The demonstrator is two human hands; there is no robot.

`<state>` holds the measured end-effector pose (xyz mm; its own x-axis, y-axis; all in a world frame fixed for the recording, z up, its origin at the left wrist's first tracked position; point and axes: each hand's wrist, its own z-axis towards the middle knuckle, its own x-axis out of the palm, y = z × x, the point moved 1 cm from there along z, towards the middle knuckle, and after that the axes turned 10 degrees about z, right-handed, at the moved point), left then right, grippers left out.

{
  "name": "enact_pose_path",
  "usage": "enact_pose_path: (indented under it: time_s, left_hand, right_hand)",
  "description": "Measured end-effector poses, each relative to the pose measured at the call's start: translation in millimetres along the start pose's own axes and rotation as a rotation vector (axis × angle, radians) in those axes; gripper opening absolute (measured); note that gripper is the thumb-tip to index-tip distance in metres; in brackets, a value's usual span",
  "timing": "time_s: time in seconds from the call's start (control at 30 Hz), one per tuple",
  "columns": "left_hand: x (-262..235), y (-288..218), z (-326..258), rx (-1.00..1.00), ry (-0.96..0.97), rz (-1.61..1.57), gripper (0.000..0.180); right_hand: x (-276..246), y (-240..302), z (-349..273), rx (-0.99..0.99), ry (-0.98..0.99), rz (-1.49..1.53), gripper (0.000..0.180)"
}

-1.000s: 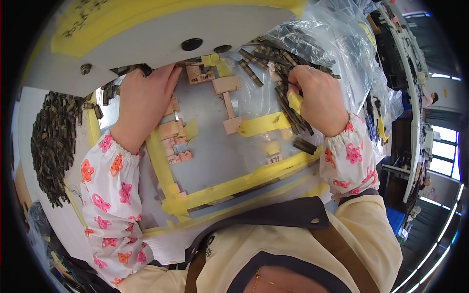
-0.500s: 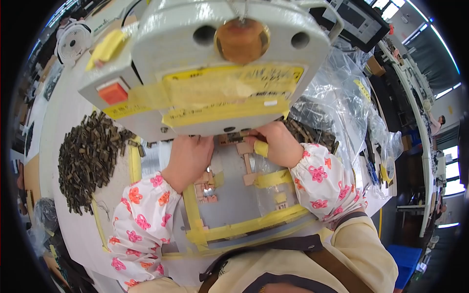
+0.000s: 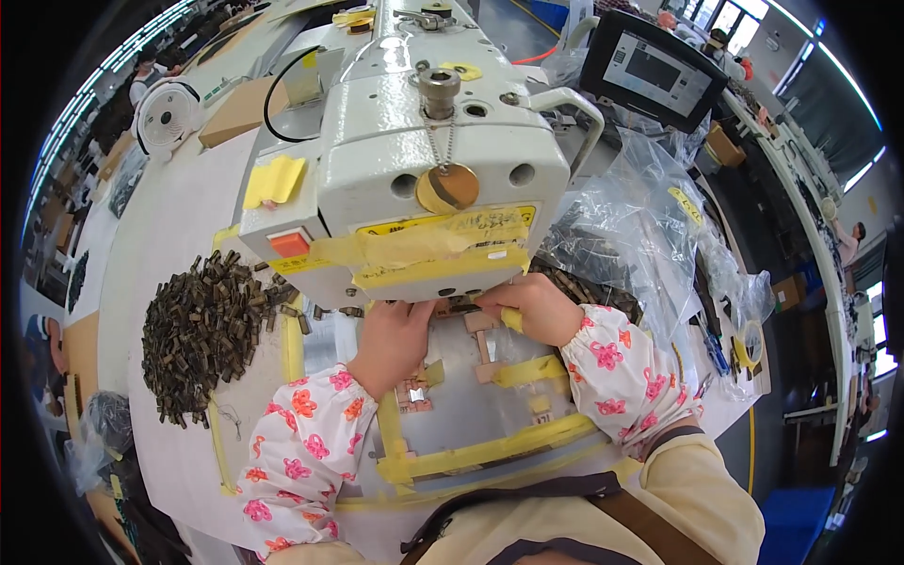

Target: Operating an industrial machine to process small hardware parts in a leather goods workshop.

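Note:
Under the front of a white sewing machine head, both of my hands work close together. My left hand has its fingers curled, with the tips partly hidden below the machine. My right hand pinches at the right end of a small brown piece that lies between the hands. Yellow tape wraps one right finger. Below them is a grey metal plate edged with yellow tape. Pinkish blocks are fixed on it, and a small shiny clip sits near my left wrist.
A heap of small dark brown pieces covers the table at left; more lie behind my right hand. Clear plastic bags, a tape roll and blue-handled tool are at right. A screen and white fan stand farther back.
The view has tilted up and back, so more of the machine's top and the screen show. Both hands stay at the same spot under the machine head.

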<state>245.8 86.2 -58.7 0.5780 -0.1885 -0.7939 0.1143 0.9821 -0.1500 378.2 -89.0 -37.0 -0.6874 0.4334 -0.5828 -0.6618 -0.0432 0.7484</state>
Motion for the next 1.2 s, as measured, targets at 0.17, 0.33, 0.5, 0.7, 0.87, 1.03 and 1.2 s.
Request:
enact_pose_path:
  time_s: [0.17,0.33,0.5,0.7,0.87,1.03,1.2]
  left_hand:
    - [4,2,1,0.016,0.050,0.051,0.025]
    - [-1,0,5,0.042,-0.020,0.009,0.020]
    - [2,6,-2,0.022,0.096,0.004,0.027]
    - [6,9,-4,0.073,0.067,-0.028,0.031]
    - [-6,4,4,0.040,0.116,-0.055,0.024]
    - [-10,2,2,0.055,0.019,-0.101,0.024]
    - [-4,-1,3,0.067,0.053,-0.099,0.024]
  right_hand:
    - [-1,-3,-2,0.154,-0.072,0.070,0.013]
    - [-2,-1,-1,0.059,-0.096,0.101,0.011]
    - [-4,4,0,0.043,-0.096,0.081,0.011]
    - [-7,0,-1,0.055,-0.095,0.103,0.012]
    - [-4,-4,-1,0.050,-0.103,0.135,0.010]
    - [-1,-4,-1,-0.005,-0.100,0.108,0.008]
    - [-4,-9,-7,0.046,-0.134,0.112,0.009]
